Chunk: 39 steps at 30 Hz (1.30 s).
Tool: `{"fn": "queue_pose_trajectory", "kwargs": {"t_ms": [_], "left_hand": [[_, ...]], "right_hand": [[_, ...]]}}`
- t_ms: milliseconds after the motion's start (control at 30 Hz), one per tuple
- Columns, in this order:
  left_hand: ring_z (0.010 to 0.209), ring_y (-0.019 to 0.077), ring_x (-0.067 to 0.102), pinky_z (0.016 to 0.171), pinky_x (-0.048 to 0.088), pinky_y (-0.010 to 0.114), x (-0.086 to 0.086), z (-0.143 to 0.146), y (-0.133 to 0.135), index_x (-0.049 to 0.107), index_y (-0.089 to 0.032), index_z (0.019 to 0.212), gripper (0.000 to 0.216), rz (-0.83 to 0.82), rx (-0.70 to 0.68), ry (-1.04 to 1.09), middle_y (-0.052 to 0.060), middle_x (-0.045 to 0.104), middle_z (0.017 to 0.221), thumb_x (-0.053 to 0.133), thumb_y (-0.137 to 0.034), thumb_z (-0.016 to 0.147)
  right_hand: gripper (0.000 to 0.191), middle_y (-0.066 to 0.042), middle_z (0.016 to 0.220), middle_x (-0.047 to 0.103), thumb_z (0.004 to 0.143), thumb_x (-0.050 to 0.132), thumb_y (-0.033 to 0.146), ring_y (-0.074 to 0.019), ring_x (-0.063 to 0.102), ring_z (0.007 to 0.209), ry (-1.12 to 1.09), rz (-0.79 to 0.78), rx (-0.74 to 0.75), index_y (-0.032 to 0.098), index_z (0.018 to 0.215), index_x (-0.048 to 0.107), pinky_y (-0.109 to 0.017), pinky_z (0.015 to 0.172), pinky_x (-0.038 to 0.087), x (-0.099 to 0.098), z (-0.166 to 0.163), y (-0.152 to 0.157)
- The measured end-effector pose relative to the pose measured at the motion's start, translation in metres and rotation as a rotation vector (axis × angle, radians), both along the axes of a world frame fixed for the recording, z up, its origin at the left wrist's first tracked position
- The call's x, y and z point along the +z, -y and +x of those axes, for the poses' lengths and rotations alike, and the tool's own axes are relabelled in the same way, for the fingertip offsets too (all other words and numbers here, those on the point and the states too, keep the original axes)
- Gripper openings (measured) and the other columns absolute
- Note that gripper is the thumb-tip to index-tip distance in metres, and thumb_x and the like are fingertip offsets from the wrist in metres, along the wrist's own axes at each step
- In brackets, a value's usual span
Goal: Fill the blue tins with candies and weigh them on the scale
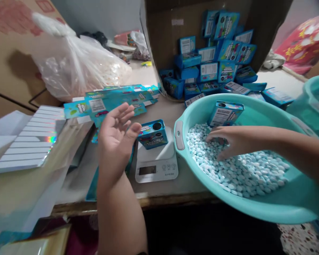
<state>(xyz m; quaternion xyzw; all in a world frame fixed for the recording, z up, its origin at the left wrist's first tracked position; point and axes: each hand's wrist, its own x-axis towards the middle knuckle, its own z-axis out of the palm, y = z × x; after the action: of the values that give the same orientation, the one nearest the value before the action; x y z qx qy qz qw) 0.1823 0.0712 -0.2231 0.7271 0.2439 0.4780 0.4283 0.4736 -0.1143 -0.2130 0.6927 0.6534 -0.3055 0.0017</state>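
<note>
My left hand (117, 132) is raised over the table, palm up and fingers spread, holding nothing, just left of a small blue box (152, 134) that stands on a white kitchen scale (156, 161). My right hand (228, 141) reaches into a teal plastic basin (279, 205), fingers curled down into a heap of small white-blue candies (244, 170). What the fingers hold is hidden. Another blue box (225, 113) stands in the basin just behind that hand.
Flat unfolded blue cartons (111, 101) lie behind the left hand. A clear plastic bag (79, 63) sits at the back left. Several filled blue boxes (215, 56) are piled in a big cardboard box (164, 32). Holographic sticker sheets (34, 138) lie at left. A second teal tub (317, 95) stands at right.
</note>
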Motion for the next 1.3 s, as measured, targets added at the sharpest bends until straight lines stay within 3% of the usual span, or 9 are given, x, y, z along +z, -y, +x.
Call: {"fn": "queue_pose_trajectory", "kwargs": {"t_ms": [100, 267, 500, 733, 933, 1100, 1300], "left_hand": [[0.123, 0.0253, 0.062, 0.107, 0.051, 0.042, -0.002, 0.004, 0.004, 0.066, -0.023, 0.119, 0.034, 0.068, 0.126, 0.100, 0.006, 0.068, 0.125, 0.059, -0.048, 0.096], [0.109, 0.0221, 0.069, 0.094, 0.058, 0.038, -0.002, 0.009, 0.007, 0.069, -0.020, 0.104, 0.036, 0.074, 0.314, 0.165, 0.006, 0.072, 0.109, 0.044, -0.047, 0.102], [0.095, 0.0215, 0.071, 0.084, 0.060, 0.038, 0.004, 0.008, 0.005, 0.071, -0.024, 0.083, 0.030, -0.063, 0.394, 0.392, 0.003, 0.072, 0.094, 0.054, -0.045, 0.097], [0.100, 0.0217, 0.070, 0.087, 0.060, 0.041, 0.004, 0.004, 0.004, 0.070, -0.028, 0.082, 0.032, -0.114, 0.398, 0.331, 0.002, 0.073, 0.097, 0.051, -0.049, 0.098], [0.091, 0.0196, 0.071, 0.082, 0.059, 0.037, 0.005, 0.005, 0.004, 0.073, -0.026, 0.081, 0.030, -0.152, 0.369, 0.412, 0.003, 0.072, 0.089, 0.055, -0.045, 0.096], [0.086, 0.0183, 0.070, 0.077, 0.058, 0.033, 0.005, 0.007, 0.003, 0.073, -0.024, 0.080, 0.031, -0.141, 0.357, 0.439, 0.004, 0.071, 0.083, 0.055, -0.042, 0.096], [0.085, 0.0180, 0.070, 0.076, 0.057, 0.031, 0.002, 0.010, 0.001, 0.073, -0.022, 0.079, 0.032, -0.172, 0.368, 0.449, 0.004, 0.072, 0.084, 0.058, -0.046, 0.095]], "right_hand": [[0.052, -0.009, 0.123, 0.066, 0.072, 0.080, 0.042, -0.0265, 0.064, 0.101, 0.006, -0.018, 0.013, 0.024, 0.120, 0.068, -0.035, 0.084, 0.050, -0.001, -0.001, -0.001], [0.029, -0.006, 0.099, 0.071, 0.075, 0.077, 0.034, -0.0215, 0.064, 0.080, 0.009, -0.032, -0.003, 0.027, 0.103, 0.070, -0.033, 0.069, 0.048, -0.004, 0.000, -0.004], [0.022, -0.002, 0.083, 0.069, 0.081, 0.070, 0.036, -0.0192, 0.062, 0.072, -0.021, -0.116, 0.036, 0.024, 0.099, 0.069, -0.031, 0.063, 0.043, -0.001, 0.003, -0.006], [0.013, 0.000, 0.078, 0.069, 0.082, 0.067, 0.033, -0.0167, 0.061, 0.068, -0.010, -0.128, 0.026, 0.023, 0.091, 0.070, -0.030, 0.062, 0.043, 0.001, 0.002, -0.007], [0.010, 0.000, 0.077, 0.070, 0.082, 0.068, 0.031, -0.0161, 0.062, 0.067, 0.012, -0.105, 0.020, 0.024, 0.088, 0.072, -0.030, 0.061, 0.044, 0.005, 0.000, -0.008], [0.010, -0.003, 0.082, 0.073, 0.082, 0.068, 0.029, -0.0176, 0.064, 0.070, 0.022, 0.025, -0.002, 0.022, 0.086, 0.074, -0.032, 0.066, 0.047, 0.008, -0.001, -0.008], [0.021, -0.007, 0.090, 0.074, 0.082, 0.069, 0.038, -0.0190, 0.067, 0.077, -0.041, 0.346, -0.167, 0.019, 0.088, 0.075, -0.033, 0.072, 0.052, 0.024, -0.005, -0.013]]}}
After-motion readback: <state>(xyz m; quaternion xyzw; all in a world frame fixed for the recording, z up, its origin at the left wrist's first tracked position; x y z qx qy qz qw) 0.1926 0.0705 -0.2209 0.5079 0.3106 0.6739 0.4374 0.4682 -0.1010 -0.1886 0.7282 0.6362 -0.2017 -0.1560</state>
